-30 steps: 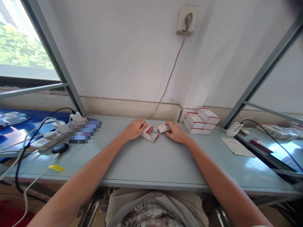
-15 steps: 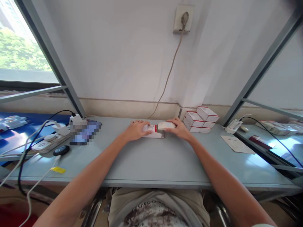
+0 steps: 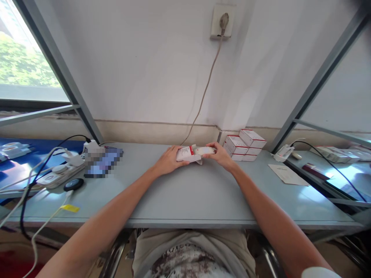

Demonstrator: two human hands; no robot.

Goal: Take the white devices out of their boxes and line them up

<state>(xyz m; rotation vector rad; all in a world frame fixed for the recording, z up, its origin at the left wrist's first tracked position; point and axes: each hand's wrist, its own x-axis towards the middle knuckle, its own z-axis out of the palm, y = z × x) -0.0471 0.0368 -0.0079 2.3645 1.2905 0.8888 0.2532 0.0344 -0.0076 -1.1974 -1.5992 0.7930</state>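
My left hand [image 3: 170,160] is closed around a small white-and-red carton [image 3: 184,154], thumb along its near side. The carton's right end is open, with flaps sticking out. My right hand [image 3: 219,156] pinches a flat white device [image 3: 204,151] by its right end. The device's left end is at the carton's open mouth; how far it reaches inside cannot be made out. Both things are just above or on the grey table, near its back edge.
Several white-and-red cartons [image 3: 244,145] are stacked right of my right hand. A paper sheet [image 3: 287,174] lies farther right. On the left are a phone [image 3: 104,162], a power strip [image 3: 62,173], a round black device [image 3: 73,184] and cables. A cord hangs from the wall socket [image 3: 222,22].
The carton has been lifted and tilted by my left hand, and its flaps now show. My right hand has brought the white device's left end to the carton's open end.
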